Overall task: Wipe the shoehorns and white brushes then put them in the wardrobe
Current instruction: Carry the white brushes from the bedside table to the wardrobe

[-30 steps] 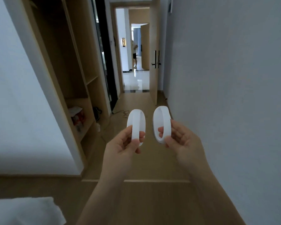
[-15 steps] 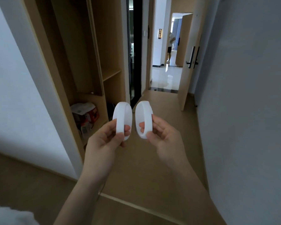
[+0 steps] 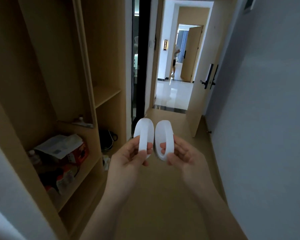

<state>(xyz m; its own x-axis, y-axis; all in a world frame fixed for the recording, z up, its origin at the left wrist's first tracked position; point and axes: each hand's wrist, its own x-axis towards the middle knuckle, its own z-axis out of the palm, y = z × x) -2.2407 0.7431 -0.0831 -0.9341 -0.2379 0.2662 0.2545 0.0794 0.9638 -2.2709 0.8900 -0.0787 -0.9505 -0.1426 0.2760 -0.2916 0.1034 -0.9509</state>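
Item: white brushes, two, oval, each with a loop band across its back. Both are held in the air side by side, close but apart, in front of the open wardrobe and above the wooden floor.

- left-hand brush: upright, pinched at its lower end by the left hand. The grip has the thumb on the band and the fingertips behind it.
- right-hand brush: upright, leaning slightly right, pinched at its lower end by the right hand. The grip has the thumb on the near edge and fingertips showing through the loop.

Hands: two, bare, forearms reaching in from below.

Wardrobe: one, light wood, standing to the left with no door across its front. Bays counted: two, a tall bay on the left and a narrower one on the right with one shelf.

Contents, lower left bay: one red cardboard box with one printed sheet lying on top; a pack of bottles below it, number not readable.

Contents, lower right bay: one dark object with a cable, kind unclear.

Beyond: one room door, standing open, with one dark handle; one person far down the corridor.
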